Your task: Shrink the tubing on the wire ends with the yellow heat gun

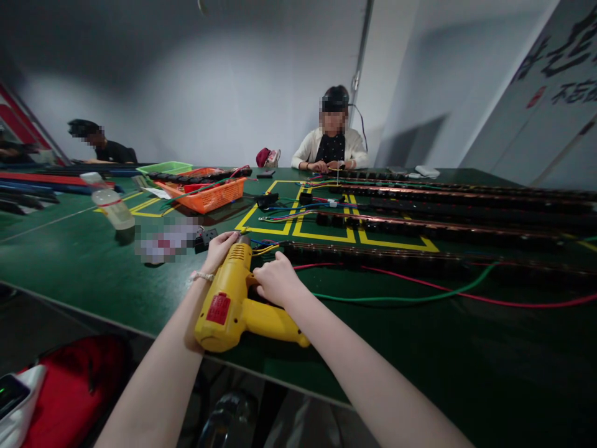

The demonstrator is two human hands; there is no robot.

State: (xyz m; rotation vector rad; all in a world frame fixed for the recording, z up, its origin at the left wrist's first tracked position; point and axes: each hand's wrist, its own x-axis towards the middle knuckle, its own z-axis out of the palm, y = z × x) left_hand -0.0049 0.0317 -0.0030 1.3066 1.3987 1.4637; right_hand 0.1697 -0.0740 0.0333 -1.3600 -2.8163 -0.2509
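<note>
Our left hand [221, 250] and right hand [275, 280] flank the yellow heat gun [229, 289], apart, grips unclear; we should avoid its nozzle [243, 239]

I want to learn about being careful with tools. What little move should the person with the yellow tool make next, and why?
I'd probably ease the left hand a little away from the nozzle of the yellow heat gun. That hand looks very near the nozzle, which might get hot, and the right hand is by the handle.
</note>
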